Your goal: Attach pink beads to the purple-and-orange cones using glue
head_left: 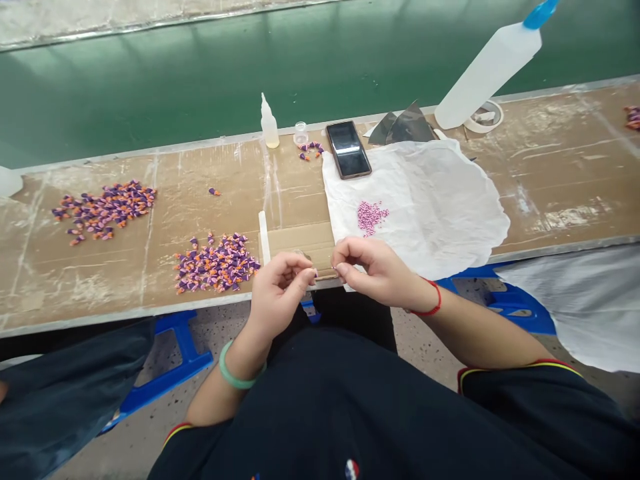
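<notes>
Matt cardboard piece (pixel 297 241), crinkled white paper (pixel 440 183)

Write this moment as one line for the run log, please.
left hand and right hand | holding thin stick | above cardboard

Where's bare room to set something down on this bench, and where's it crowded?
Bare cardboard lies right of the white sheet, and behind the purple-and-orange piles, left of the dropper bottle. It's crowded around the phone and where the left hand and right hand meet.

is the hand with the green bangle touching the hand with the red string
Apart. The head view shows a small, plain gap between the fingertips of the left hand and the right hand, with only a thin brown stick spanning it.
</notes>
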Demonstrator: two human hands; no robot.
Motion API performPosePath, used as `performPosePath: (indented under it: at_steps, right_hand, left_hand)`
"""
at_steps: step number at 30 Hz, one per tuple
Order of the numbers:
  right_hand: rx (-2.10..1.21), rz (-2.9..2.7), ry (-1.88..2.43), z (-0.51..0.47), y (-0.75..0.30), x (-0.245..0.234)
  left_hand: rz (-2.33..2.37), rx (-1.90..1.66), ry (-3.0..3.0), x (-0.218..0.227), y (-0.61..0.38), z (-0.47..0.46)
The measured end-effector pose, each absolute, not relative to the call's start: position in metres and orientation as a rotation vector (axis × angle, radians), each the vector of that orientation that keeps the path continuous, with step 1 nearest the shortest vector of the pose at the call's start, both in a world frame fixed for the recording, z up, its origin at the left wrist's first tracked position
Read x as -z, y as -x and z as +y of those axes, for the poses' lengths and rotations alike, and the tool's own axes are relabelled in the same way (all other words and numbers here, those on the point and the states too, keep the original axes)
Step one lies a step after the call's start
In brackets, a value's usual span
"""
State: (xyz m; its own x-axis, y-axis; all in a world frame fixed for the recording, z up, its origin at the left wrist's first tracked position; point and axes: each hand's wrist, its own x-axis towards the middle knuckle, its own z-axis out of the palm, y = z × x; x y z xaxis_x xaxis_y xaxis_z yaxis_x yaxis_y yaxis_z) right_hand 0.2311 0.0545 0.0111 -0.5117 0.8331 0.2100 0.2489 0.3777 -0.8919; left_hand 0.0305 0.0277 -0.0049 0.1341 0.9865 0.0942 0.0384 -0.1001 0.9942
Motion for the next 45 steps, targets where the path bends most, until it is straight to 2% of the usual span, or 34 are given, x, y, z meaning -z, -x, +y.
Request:
performPosePath:
  at_steps: [9, 14, 23, 32, 36, 42, 45]
  right_hand:
    - [-0.608, -2.998, 0.991, 0.112, -0.196, -0.014]
    - [-0.426, -3.361, 0.954, 0.128, -0.168, -0.028]
    - [-0.328, -3.57, 0.865, 0.131, -0.151, -0.034]
    - [-0.326, -3.522, 0.857, 0.132, -0.15, -0.029]
    - [-0.596, -3.243, 0.888, 0.131, -0.159, -0.033]
    - [-1.689, -2.413, 0.808, 0.115, -0.171, -0.047]
    - [-1.834, -2.28, 0.813, 0.105, -0.172, -0.052]
  left_hand:
    - [1.267, -1.096, -1.191, 0.028, 0.005, 0.02]
    - [1.226, -1.062, -1.134, 0.034, 0.009, 0.017]
    - [1.215, -1.07, -1.057, 0.043, 0.017, 0.014]
    - [1.165, -1.098, -1.027, 0.04, 0.017, 0.014]
    - [1.119, -1.177, -0.947, 0.037, 0.015, 0.014]
    - [1.033, -1.326, -0.802, 0.024, 0.011, 0.012]
    - [0.994, -1.334, -0.809, 0.015, 0.008, 0.009]
